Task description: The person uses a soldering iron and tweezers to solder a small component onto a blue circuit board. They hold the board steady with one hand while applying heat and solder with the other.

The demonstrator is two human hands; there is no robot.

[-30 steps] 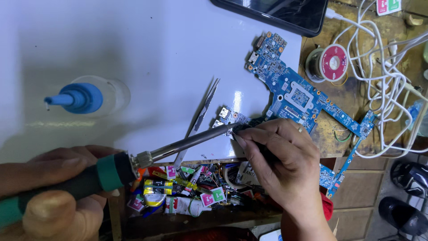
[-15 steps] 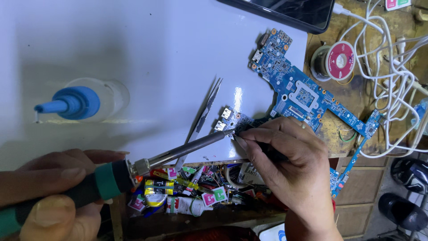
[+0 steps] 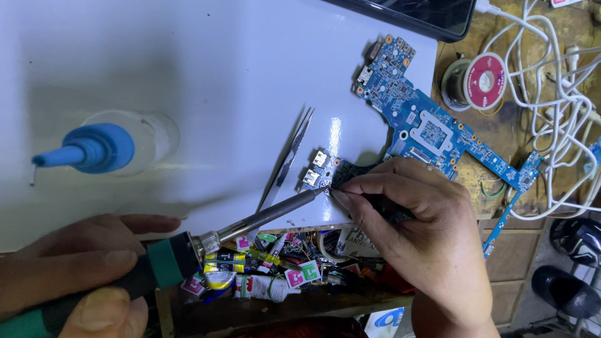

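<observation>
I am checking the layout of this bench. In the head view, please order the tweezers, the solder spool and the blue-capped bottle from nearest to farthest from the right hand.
1. Tweezers, just left of the right hand.
2. Solder spool, above it, on the wooden bench.
3. Blue-capped bottle, far left.

Open white sheet (image 3: 206,69) ahead of left hand (image 3: 69,275), only the blue-capped bottle (image 3: 103,147) in the way; tweezers (image 3: 288,159) lie just ahead of the iron tip. Beyond right hand (image 3: 426,238): blue board (image 3: 432,134), solder spool (image 3: 482,78), tangled white cables (image 3: 557,94) block passage
</observation>
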